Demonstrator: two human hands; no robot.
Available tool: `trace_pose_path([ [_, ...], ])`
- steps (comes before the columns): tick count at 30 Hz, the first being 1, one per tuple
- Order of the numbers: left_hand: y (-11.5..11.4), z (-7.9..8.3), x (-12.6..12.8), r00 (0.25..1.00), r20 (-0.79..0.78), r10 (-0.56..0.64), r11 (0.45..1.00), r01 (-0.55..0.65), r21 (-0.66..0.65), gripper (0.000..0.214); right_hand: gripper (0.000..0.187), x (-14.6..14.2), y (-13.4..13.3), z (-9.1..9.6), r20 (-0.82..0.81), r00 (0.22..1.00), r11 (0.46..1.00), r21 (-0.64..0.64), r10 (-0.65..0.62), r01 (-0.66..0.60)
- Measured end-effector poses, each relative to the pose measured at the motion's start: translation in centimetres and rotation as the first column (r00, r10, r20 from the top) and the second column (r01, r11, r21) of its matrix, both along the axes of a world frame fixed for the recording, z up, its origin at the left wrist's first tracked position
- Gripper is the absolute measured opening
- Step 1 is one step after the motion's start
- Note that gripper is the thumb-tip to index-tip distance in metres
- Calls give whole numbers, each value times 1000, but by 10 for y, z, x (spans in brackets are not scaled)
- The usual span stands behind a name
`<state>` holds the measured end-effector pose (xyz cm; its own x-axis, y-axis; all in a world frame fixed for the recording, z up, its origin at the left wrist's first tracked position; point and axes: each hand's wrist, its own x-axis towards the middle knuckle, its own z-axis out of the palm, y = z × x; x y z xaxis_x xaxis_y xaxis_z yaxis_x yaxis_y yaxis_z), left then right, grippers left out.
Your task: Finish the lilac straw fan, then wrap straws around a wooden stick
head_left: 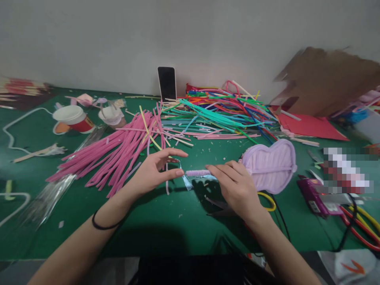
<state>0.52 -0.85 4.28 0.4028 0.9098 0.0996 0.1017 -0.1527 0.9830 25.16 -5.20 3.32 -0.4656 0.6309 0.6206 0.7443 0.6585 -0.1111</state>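
Observation:
My right hand point(237, 184) is closed around a short lilac fuzzy stick point(196, 173), wrapped like pipe cleaner, whose end points left. My left hand point(163, 168) has its thumb and fingers apart just left of that end. A light blue tassel point(187, 183) hangs by the left thumb tip, with a thin cord near the fingers; whether the cord touches them I cannot tell. More light blue strands show beneath the stick. Beyond my right hand sits a lilac pipe-cleaner piece point(268, 166) with a rounded, lobed outline; its link to the stick is hidden.
Pink pipe cleaners point(118, 152) spread at left, multicoloured ones point(219, 113) behind. A phone point(167, 83) leans on the wall. Paper cup point(74, 118) stands far left. Scissors point(219, 206) lie under my right hand; a purple device point(316, 196) with a black cord lies right.

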Motion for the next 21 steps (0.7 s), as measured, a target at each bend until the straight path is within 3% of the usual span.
trace_pose_path([
  [12,2,-11,0,1000,15,-27,999,27,-44,38,33,0,-1,-1,6,1000,999,-20,26,-26],
  [21,6,-7,-1,993,111,47,987,-29,-157,40,34,2,2,1,-54,998,999,-31,17,-19],
])
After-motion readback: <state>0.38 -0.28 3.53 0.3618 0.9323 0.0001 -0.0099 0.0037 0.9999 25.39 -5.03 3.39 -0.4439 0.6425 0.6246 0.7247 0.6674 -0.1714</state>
